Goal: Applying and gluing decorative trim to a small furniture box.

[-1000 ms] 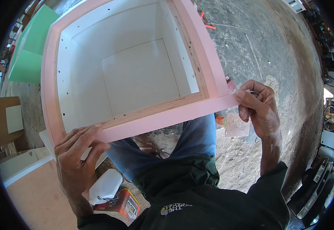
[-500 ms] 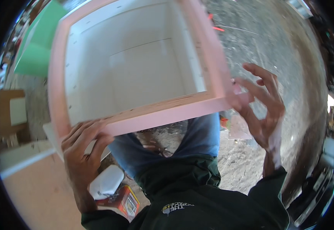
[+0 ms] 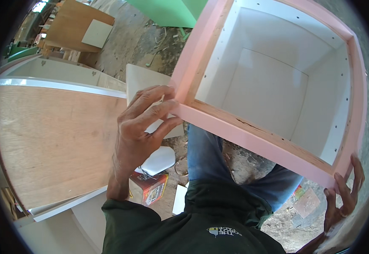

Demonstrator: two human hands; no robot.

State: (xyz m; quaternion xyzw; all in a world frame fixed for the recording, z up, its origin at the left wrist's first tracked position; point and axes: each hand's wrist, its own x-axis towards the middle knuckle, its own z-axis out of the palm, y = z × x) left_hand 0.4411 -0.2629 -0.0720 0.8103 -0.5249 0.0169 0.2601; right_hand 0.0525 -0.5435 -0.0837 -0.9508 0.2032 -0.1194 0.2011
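Note:
A white box [image 3: 265, 80] with an open top and a pink-edged wooden rim [image 3: 252, 135] sits above my jean-clad legs at upper right. My left hand [image 3: 138, 127] grips the near left corner, fingers over the pink edge and thumb beneath it; whether the edging there is loose I cannot tell. At the near right corner, my right hand [image 3: 344, 192] has its fingers spread, with fingertips touching the rim; its wrist is partly blurred. A row of small dark holes runs along the box's inner white sides.
A plywood-faced cabinet [image 3: 53, 139] fills the left side. Green panels [image 3: 167, 8], a brown board [image 3: 70, 23] and a pale board [image 3: 142, 76] lie beyond. A white plastic object [image 3: 159, 158] and a red carton [image 3: 148, 186] rest on the littered floor beside my left leg.
The view has swung left, so the box appears farther right and more tilted. My right hand has gone from pinching the pink edge to spread fingers at that corner; my left still holds its corner.

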